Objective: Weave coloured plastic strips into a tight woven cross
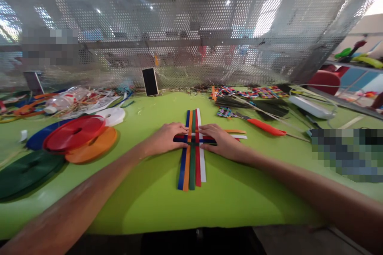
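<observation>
Several coloured ribbon strips (pixel 192 163), blue, orange, green, red and white, lie side by side lengthwise on the green table (pixel 167 207). Crosswise strips (pixel 194 140) are woven through them near the middle. My left hand (pixel 167 138) lies on the left side of the weave, fingers flat and pressing on the strips. On the right side rests my right hand (pixel 220 141), its fingers stretched over the crossing strips. Loose orange and white strip ends (pixel 239 134) stick out to the right, behind my right hand.
Reels of ribbon, red (pixel 74 130), orange (pixel 95 147), blue, dark green (pixel 26 171) and white (pixel 115 114), lie at the left. Orange-handled scissors (pixel 263 126) lie right of the weave. A phone (pixel 150 81) leans on the perforated metal screen (pixel 191 28). Woven pieces (pixel 266 92) and scraps lie at the back.
</observation>
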A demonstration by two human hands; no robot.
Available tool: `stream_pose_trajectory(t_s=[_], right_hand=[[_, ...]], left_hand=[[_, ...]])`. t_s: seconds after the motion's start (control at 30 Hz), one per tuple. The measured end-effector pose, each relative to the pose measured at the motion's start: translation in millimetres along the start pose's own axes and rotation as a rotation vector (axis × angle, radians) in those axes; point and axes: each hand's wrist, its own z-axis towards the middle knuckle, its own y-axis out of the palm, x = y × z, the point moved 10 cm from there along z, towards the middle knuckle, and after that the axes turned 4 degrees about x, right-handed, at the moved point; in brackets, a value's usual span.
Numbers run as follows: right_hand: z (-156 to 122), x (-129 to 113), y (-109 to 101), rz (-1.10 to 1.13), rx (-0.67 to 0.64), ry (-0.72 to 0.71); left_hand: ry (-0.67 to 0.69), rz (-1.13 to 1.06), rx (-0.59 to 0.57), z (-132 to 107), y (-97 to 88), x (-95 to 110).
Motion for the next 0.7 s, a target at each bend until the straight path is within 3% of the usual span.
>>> stream_pose_trajectory(t_s=[0.13, 0.3, 0.5, 0.7], right_hand=[[0, 1, -7, -0.020, 0.057, 0.015], [-2, -4, -34, 0.015, 0.173, -0.043], [-7, -12, -37, -0.087, 0.079, -0.078], [-9, -10, -22, -0.142, -0.030, -0.094]], left_hand=[[0.005, 0.015, 0.035, 0, -2.7, 7], [0.047, 0.042, 0.125, -2, -23.1, 25], [0.056, 0.054, -0.022, -5, -29.9, 19], [0.070, 0.069, -0.143, -6, -16.0, 16]])
